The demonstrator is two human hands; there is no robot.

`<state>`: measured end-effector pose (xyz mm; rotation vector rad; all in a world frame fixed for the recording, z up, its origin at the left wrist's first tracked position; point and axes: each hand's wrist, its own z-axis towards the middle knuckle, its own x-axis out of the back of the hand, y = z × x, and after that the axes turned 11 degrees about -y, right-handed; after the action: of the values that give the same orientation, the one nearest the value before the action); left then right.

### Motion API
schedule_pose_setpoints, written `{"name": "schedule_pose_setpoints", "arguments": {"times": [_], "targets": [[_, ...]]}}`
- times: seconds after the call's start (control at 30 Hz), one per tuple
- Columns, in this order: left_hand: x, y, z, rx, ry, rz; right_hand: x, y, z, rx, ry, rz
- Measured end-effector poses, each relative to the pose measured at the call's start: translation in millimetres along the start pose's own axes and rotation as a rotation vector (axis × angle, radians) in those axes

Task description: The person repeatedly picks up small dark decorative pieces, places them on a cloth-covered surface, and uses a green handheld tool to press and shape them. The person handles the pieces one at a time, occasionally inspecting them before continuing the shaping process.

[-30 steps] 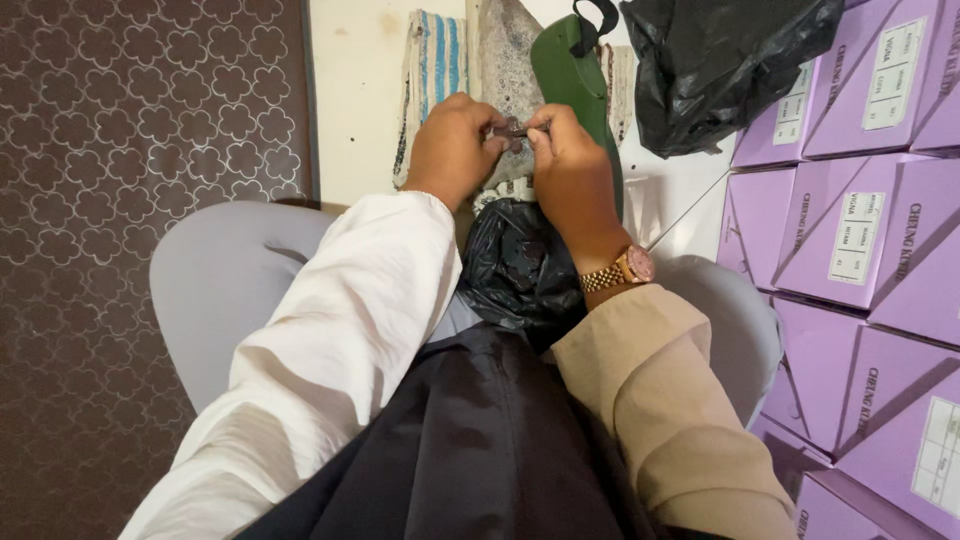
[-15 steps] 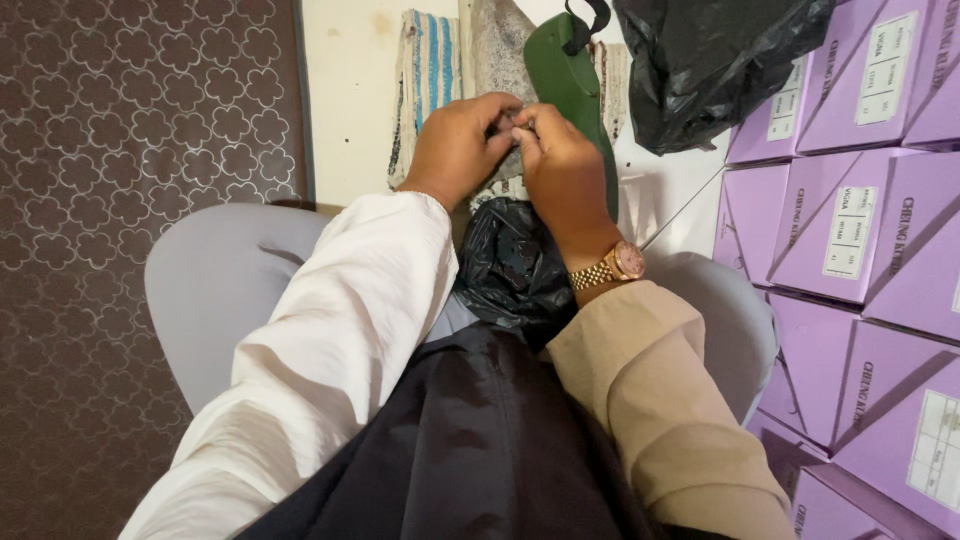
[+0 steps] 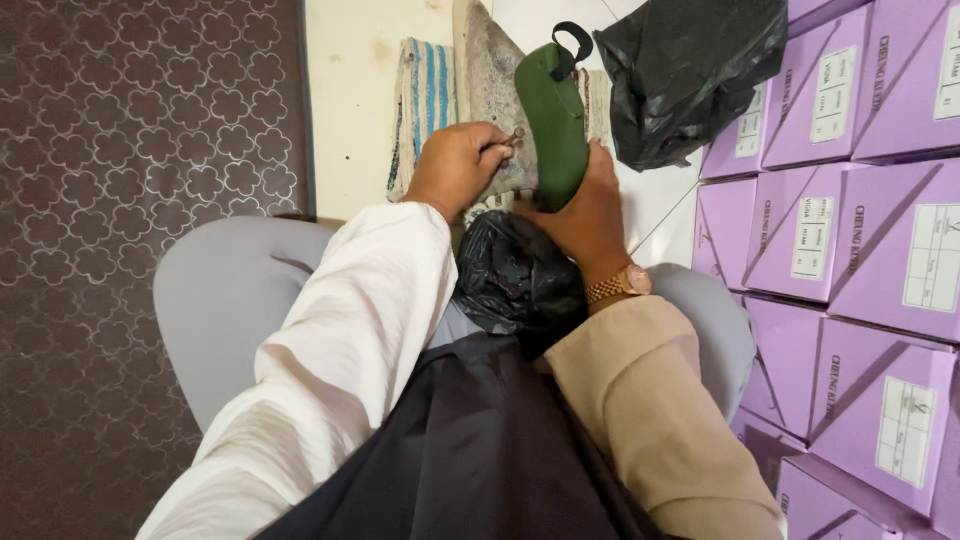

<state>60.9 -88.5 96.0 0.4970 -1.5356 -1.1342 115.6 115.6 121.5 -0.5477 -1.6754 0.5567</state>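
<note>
Gripping the green shoe sole [image 3: 553, 120] upright above my lap, my right hand [image 3: 585, 215] wraps its lower end; my left hand [image 3: 458, 165] pinches a small nail-like piece [image 3: 515, 135] against its edge, purple boxes [image 3: 860, 230] stacked beside.

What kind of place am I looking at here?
Probably a small shoe workshop or stockroom: stacked purple boxes line the right side, the right hand grips a green shoe sole, and the left hand pinches a small metal piece against it.

We seem to be in a shoe workshop: stacked purple shoe boxes [image 3: 860, 230] fill the frame's right side.
</note>
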Motion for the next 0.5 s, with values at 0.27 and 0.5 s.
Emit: {"name": "schedule_pose_setpoints", "arguments": {"times": [0.27,0.5], "targets": [[12.6,-3.1,-23.7,-0.056,0.025,0.014,-2.6,-34.5,-14.8,-0.142,0.027,0.038],[16.6,-1.3,-26.2,-0.132,0.069,0.054,36.0,-52.5,-61.4,0.113,0.194,0.119]]}}
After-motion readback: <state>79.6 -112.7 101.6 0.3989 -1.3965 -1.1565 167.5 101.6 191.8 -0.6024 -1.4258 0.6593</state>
